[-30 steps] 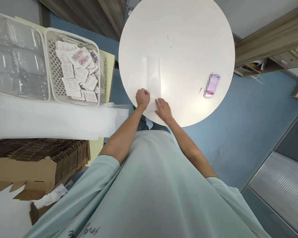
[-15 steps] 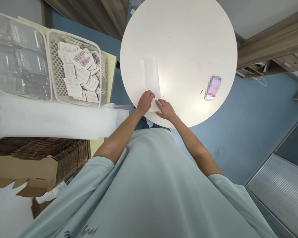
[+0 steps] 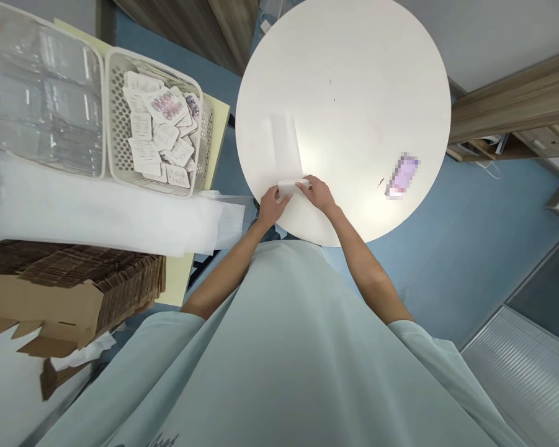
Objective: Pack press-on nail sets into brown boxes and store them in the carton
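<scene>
A thin white translucent strip lies lengthwise on the white round table. Its near end is folded or rolled into a small flat white bundle; whether anything is wrapped inside is hidden. My left hand pinches the bundle's left end between thumb and fingers. On the other end, my right hand grips with its thumb on the near side and fingers beyond.
A blurred purple item lies on the table's right side. To the left are a white basket of printed cards, clear plastic boxes, a stack of white sheets and folded brown cardboard.
The strip's near end, flat under my hands before, is now turned up into a bundle. My hands have shifted to its two ends. The view has moved slightly.
</scene>
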The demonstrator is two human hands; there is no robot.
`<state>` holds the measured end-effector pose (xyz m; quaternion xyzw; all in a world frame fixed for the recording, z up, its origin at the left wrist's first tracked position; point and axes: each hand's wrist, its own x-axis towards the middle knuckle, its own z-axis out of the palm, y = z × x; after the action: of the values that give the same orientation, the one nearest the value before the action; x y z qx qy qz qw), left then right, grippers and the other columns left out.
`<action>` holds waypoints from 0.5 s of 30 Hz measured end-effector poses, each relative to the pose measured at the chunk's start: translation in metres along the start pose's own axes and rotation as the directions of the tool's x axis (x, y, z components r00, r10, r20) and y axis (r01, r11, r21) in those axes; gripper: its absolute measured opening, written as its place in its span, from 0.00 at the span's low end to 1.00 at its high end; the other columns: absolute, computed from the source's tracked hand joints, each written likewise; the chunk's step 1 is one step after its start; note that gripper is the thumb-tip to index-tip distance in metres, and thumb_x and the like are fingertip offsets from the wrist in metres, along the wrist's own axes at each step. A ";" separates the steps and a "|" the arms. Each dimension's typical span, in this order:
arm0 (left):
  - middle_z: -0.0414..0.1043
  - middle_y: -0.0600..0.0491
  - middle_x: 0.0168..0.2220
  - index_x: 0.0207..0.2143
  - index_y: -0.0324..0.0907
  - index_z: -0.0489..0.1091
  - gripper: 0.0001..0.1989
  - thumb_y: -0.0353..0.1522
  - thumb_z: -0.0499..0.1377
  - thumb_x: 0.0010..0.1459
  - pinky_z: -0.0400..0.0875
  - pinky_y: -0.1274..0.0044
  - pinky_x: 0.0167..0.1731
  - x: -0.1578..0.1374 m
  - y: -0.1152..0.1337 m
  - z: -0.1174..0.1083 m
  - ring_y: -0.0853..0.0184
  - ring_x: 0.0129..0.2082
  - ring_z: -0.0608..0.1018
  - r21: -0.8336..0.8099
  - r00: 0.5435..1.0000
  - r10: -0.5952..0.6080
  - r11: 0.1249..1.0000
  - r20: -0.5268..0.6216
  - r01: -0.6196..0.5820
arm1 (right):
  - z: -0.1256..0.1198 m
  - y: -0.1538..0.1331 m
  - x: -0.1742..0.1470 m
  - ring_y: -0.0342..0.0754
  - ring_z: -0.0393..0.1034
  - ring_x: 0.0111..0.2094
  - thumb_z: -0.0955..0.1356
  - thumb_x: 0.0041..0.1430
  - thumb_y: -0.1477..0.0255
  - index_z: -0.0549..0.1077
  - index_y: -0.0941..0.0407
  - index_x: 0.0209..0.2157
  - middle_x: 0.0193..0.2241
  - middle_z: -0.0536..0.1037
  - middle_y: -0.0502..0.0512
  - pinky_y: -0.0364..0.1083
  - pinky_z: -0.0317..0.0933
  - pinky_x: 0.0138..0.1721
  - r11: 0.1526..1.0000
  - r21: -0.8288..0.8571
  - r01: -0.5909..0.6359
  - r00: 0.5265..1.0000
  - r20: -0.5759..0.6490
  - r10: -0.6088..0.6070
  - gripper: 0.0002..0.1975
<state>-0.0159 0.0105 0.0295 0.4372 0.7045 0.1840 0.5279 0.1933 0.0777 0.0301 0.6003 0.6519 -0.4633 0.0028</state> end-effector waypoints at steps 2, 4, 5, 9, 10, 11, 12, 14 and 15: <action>0.86 0.41 0.56 0.51 0.43 0.78 0.12 0.40 0.64 0.73 0.79 0.62 0.64 0.005 0.003 0.004 0.51 0.58 0.86 -0.024 0.995 -0.059 0.998 -0.076 0.057 | 0.002 -0.003 0.013 0.59 0.81 0.46 0.68 0.80 0.54 0.76 0.55 0.59 0.53 0.85 0.64 0.59 0.76 0.56 0.999 -0.013 -0.052 0.998 -0.025 0.052 0.20; 0.87 0.42 0.51 0.45 0.44 0.77 0.08 0.38 0.62 0.74 0.79 0.61 0.63 0.012 0.005 0.007 0.51 0.56 0.86 -0.005 0.985 -0.097 0.995 -0.142 0.097 | 0.005 -0.006 0.024 0.60 0.80 0.47 0.71 0.78 0.59 0.75 0.54 0.56 0.51 0.85 0.63 0.59 0.75 0.57 0.995 -0.030 -0.094 0.995 -0.032 0.094 0.15; 0.86 0.42 0.50 0.43 0.44 0.77 0.07 0.37 0.61 0.75 0.78 0.60 0.63 0.015 0.007 0.008 0.50 0.55 0.86 0.012 0.980 -0.113 0.993 -0.164 0.117 | 0.006 -0.008 0.029 0.60 0.80 0.48 0.72 0.77 0.61 0.75 0.54 0.56 0.50 0.85 0.63 0.60 0.75 0.57 0.993 -0.029 -0.117 0.993 -0.035 0.116 0.14; 0.83 0.40 0.50 0.47 0.43 0.77 0.05 0.31 0.61 0.72 0.78 0.56 0.64 0.027 0.013 0.014 0.47 0.56 0.84 0.059 0.953 -0.222 0.969 -0.204 0.239 | 0.006 -0.015 0.039 0.62 0.80 0.50 0.75 0.73 0.64 0.72 0.53 0.59 0.49 0.84 0.62 0.62 0.76 0.57 0.977 -0.008 -0.211 0.977 -0.040 0.211 0.18; 0.82 0.39 0.53 0.52 0.42 0.76 0.09 0.30 0.62 0.70 0.76 0.55 0.66 0.029 0.013 0.015 0.47 0.59 0.83 0.057 0.947 -0.225 0.968 -0.228 0.243 | 0.006 -0.016 0.039 0.62 0.80 0.51 0.75 0.73 0.65 0.71 0.53 0.60 0.49 0.84 0.62 0.63 0.76 0.57 0.975 -0.011 -0.220 0.975 -0.045 0.219 0.20; 0.79 0.39 0.58 0.58 0.42 0.75 0.16 0.28 0.63 0.69 0.74 0.54 0.69 0.030 0.014 0.016 0.46 0.64 0.80 0.053 0.946 -0.198 0.974 -0.256 0.218 | 0.007 -0.017 0.038 0.63 0.80 0.52 0.74 0.73 0.65 0.70 0.52 0.62 0.50 0.84 0.62 0.63 0.76 0.58 0.976 -0.016 -0.217 0.975 -0.053 0.215 0.21; 0.75 0.38 0.64 0.63 0.43 0.73 0.23 0.26 0.63 0.67 0.72 0.54 0.72 0.031 0.013 0.016 0.47 0.69 0.77 0.055 0.950 -0.146 0.984 -0.275 0.167 | 0.008 -0.018 0.036 0.63 0.80 0.52 0.74 0.74 0.65 0.68 0.52 0.64 0.51 0.83 0.62 0.64 0.76 0.58 0.979 -0.024 -0.204 0.977 -0.065 0.202 0.23; 0.68 0.39 0.71 0.70 0.46 0.70 0.30 0.24 0.61 0.67 0.68 0.55 0.76 0.032 0.013 0.015 0.47 0.75 0.70 0.096 0.970 -0.002 0.995 -0.244 0.026 | 0.013 -0.019 0.030 0.63 0.80 0.53 0.71 0.76 0.66 0.66 0.51 0.67 0.55 0.82 0.63 0.64 0.76 0.59 0.985 -0.041 -0.166 0.982 -0.097 0.162 0.23; 0.67 0.39 0.73 0.71 0.46 0.70 0.30 0.23 0.59 0.68 0.68 0.54 0.76 0.031 0.012 0.014 0.47 0.76 0.69 0.132 0.981 0.065 0.990 -0.184 -0.041 | 0.016 -0.019 0.025 0.62 0.80 0.54 0.69 0.77 0.67 0.66 0.51 0.68 0.56 0.82 0.64 0.64 0.76 0.60 0.988 -0.045 -0.151 0.983 -0.113 0.145 0.22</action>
<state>0.0000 0.0397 0.0150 0.4692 0.7497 0.1931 0.4249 0.1622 0.0901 0.0182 0.6711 0.6169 -0.4108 0.0176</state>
